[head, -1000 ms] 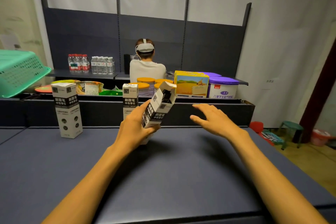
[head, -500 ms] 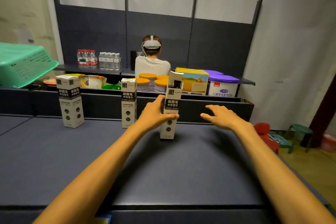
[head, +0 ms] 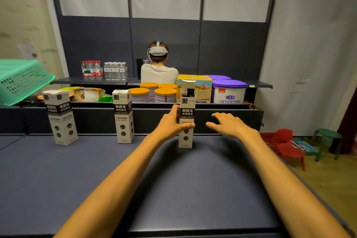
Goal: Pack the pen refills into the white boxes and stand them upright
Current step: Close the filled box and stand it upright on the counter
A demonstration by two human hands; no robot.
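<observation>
Left hand [head: 171, 123] grips open box [head: 186, 114], upright on table [head: 173, 189], refills [head: 190, 92] dark in its open top. Right hand [head: 228, 124] just beside it, fingers spread, holding nothing. Two shut boxes [head: 123, 116] [head: 59, 117] stand left. Behind: tins [head: 229, 92], seated person [head: 158, 67].

Soft, even indoor light falls from above, leaving the room moderately dim. The forearms cast broad, diffuse shadows on the dark blue matte desk [head: 58, 179], which shows no glare. Wide-angle distortion bends the desk's edges and the tall dark grey shelving panel [head: 164, 44]. Fine print looks soft.
</observation>
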